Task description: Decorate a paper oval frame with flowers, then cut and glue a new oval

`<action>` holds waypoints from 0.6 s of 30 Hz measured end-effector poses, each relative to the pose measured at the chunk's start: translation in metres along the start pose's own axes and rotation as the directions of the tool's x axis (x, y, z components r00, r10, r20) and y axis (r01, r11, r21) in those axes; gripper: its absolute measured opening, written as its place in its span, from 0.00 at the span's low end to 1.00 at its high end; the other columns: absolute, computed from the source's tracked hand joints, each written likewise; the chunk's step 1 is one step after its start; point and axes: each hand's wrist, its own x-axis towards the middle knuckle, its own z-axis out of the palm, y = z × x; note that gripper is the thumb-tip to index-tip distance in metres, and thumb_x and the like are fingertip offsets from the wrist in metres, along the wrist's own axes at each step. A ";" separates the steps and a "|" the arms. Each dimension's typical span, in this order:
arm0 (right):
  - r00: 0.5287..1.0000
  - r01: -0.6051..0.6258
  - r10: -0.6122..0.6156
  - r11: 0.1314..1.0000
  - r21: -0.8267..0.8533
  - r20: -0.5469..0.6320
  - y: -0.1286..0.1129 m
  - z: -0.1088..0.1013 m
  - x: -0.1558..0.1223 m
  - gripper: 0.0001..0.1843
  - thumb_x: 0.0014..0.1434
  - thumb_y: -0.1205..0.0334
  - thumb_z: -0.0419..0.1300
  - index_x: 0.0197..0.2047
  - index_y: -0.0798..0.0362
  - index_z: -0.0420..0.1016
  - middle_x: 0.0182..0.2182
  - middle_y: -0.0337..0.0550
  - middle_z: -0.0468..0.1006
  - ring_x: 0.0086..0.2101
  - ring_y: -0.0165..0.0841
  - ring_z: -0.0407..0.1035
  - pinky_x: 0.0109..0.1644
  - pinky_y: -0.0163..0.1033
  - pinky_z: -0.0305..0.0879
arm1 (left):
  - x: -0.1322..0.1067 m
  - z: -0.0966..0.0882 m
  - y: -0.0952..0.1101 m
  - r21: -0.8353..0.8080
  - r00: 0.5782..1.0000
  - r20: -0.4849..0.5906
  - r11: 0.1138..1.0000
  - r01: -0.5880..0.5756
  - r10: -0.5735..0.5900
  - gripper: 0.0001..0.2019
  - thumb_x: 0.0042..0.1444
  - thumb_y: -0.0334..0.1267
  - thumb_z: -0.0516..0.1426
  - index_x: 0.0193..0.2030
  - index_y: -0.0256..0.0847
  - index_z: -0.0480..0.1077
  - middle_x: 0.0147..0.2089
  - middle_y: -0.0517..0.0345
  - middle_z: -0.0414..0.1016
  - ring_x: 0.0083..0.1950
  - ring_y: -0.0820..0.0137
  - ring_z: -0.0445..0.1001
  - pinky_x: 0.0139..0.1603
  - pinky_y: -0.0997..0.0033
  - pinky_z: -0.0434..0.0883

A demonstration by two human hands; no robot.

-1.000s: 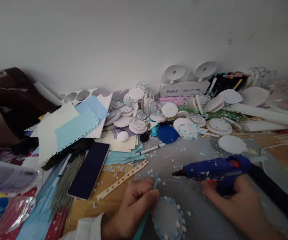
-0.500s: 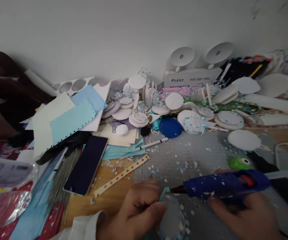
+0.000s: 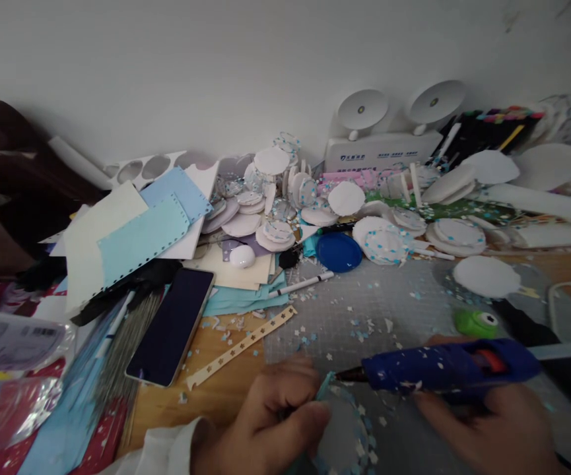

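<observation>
My right hand (image 3: pixel 493 422) is wrapped round a blue hot glue gun (image 3: pixel 424 366) with a clear glue stick in its rear end. Its dark nozzle points left and meets, or nearly meets, the tip of a light-blue paper strip (image 3: pixel 325 384). Thumb and fingers of my left hand (image 3: pixel 280 409) pinch that strip, whose lower part is hidden. Just below the nozzle lies a round ring (image 3: pixel 364 429) edged with small blue and white paper stars. Whether my left hand also grips the ring, I cannot tell. A green craft punch (image 3: pixel 476 323) sits behind the glue gun.
A phone (image 3: pixel 171 330) and a punched cream paper strip (image 3: pixel 240 346) lie left of the grey cutting mat (image 3: pixel 309 300). Behind are a blue oval lid (image 3: pixel 338 252), a white pen (image 3: pixel 305 284), star-trimmed discs (image 3: pixel 387 241) and coloured paper (image 3: pixel 144 237). Against the wall stands a two-lamp emergency light (image 3: pixel 381 152).
The glue gun and my right hand have shifted very slightly, with the nozzle still at the strip's tip. My left hand stays almost in place.
</observation>
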 end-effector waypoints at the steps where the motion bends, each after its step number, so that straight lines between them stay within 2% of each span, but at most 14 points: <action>1: 1.000 -0.004 0.004 1.000 -0.010 -0.004 0.000 0.000 -0.001 0.16 0.50 0.58 0.65 0.43 0.50 0.75 0.30 0.43 0.83 0.28 0.45 0.79 0.28 0.42 0.75 | 0.000 0.000 0.000 -0.001 1.000 -0.004 1.000 0.004 -0.004 0.25 0.68 0.50 0.48 0.20 0.41 0.56 0.22 0.63 0.58 0.30 0.72 0.62 0.36 0.69 0.60; 6: 0.997 -0.077 0.075 0.995 -0.067 -0.035 -0.012 0.003 0.002 0.14 0.51 0.55 0.63 0.42 0.49 0.74 0.28 0.43 0.82 0.27 0.45 0.78 0.26 0.43 0.72 | 0.001 0.001 0.002 -0.015 1.000 -0.013 1.000 0.020 -0.020 0.26 0.68 0.50 0.49 0.19 0.41 0.56 0.22 0.62 0.58 0.29 0.73 0.62 0.35 0.69 0.60; 9: 0.982 -0.173 0.156 0.973 -0.155 -0.110 -0.022 0.002 0.013 0.12 0.56 0.51 0.59 0.39 0.49 0.72 0.26 0.45 0.80 0.24 0.44 0.76 0.25 0.43 0.70 | 0.002 0.002 0.002 -0.035 0.999 -0.021 0.999 0.028 -0.029 0.27 0.67 0.51 0.50 0.18 0.40 0.57 0.21 0.62 0.57 0.29 0.72 0.62 0.35 0.69 0.60; 13: 0.957 -0.267 0.216 0.916 -0.301 -0.192 -0.020 -0.003 0.032 0.21 0.61 0.41 0.52 0.39 0.51 0.70 0.24 0.50 0.77 0.24 0.50 0.74 0.22 0.45 0.65 | 0.001 0.002 0.001 -0.062 0.996 -0.050 0.995 0.077 -0.080 0.28 0.66 0.52 0.51 0.17 0.40 0.61 0.20 0.61 0.60 0.29 0.71 0.64 0.39 0.67 0.62; 15: 0.964 -0.252 0.199 0.897 -0.363 -0.178 -0.012 -0.004 0.035 0.25 0.63 0.39 0.48 0.40 0.53 0.69 0.25 0.54 0.76 0.24 0.51 0.73 0.23 0.47 0.65 | 0.000 0.003 0.001 -0.070 0.990 -0.094 0.992 0.103 -0.109 0.28 0.65 0.52 0.52 0.16 0.40 0.64 0.20 0.60 0.62 0.29 0.71 0.64 0.38 0.68 0.62; 18: 0.990 -0.119 0.074 0.890 -0.440 -0.118 0.000 0.001 0.031 0.23 0.67 0.44 0.43 0.35 0.53 0.66 0.23 0.54 0.73 0.24 0.50 0.71 0.27 0.49 0.65 | -0.004 0.005 0.001 -0.087 0.967 -0.201 0.986 0.142 -0.157 0.26 0.63 0.52 0.55 0.17 0.40 0.70 0.20 0.60 0.64 0.28 0.71 0.64 0.34 0.70 0.61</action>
